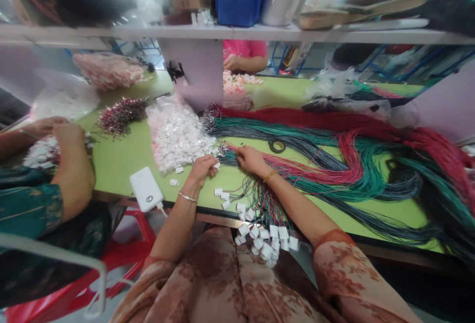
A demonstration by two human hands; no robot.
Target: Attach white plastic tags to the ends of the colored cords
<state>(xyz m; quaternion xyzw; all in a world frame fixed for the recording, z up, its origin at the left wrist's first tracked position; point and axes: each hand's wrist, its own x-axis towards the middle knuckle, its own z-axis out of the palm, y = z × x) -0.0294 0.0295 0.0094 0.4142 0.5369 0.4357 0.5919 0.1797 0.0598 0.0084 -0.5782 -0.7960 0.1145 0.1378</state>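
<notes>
My left hand [203, 168] is closed on a small white plastic connector [217, 165], pinched at the fingertips. Just to its right, my right hand [251, 159] lies over the tips of the thin wires [227, 154], its fingers bent together at the bundle; which wire they grip is too small to see. Red, green and dark grey wires run from there to the right across the green table. White connectors with wires attached [273, 239] hang in a bunch over the table's front edge. Behind my left hand sits a clear bag of loose white connectors [178, 137].
A white power bank [146, 189] with a cable lies at the front edge, left of my arm. A roll of tape [276, 146] rests behind my right hand. A co-worker's hands [61, 130] are at the left; another person [245, 56] sits across. A shelf [230, 33] spans above.
</notes>
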